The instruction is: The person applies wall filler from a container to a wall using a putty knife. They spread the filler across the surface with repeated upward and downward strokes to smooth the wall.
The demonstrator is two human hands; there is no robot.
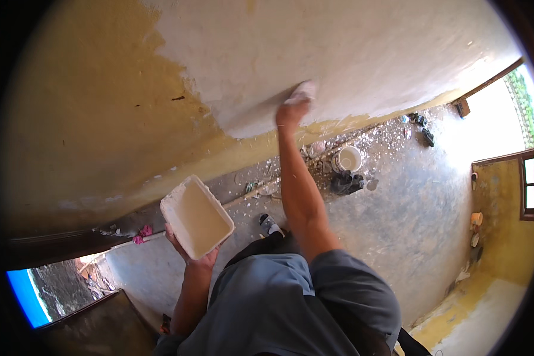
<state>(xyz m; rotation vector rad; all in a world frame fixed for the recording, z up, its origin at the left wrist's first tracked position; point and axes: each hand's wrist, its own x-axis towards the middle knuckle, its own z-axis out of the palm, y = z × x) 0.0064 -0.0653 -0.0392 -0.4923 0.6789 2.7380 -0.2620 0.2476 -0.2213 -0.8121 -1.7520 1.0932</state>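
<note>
My left hand [203,256] grips a rectangular plastic tub [167,206] from below and the side. Pale cream liquid [202,222] lies in it, and dried white smears coat its rim. My right arm reaches up to the wall, where my right hand [292,113] is closed on a whitish wad [304,90] pressed to the surface. Motion blurs the wad, so I cannot tell if it is cloth or sponge. Around it the wall is coated white [243,47]; to the left and along its foot it stays yellow [113,113], with a ragged border.
On the floor near the wall stand a white bucket [348,158] and a crumpled black bag [346,183] amid white flecks and debris. A pipe [252,194] runs along the wall's foot. Dark items [424,132] lie farther right, by a bright doorway. A window [529,184] is at the right.
</note>
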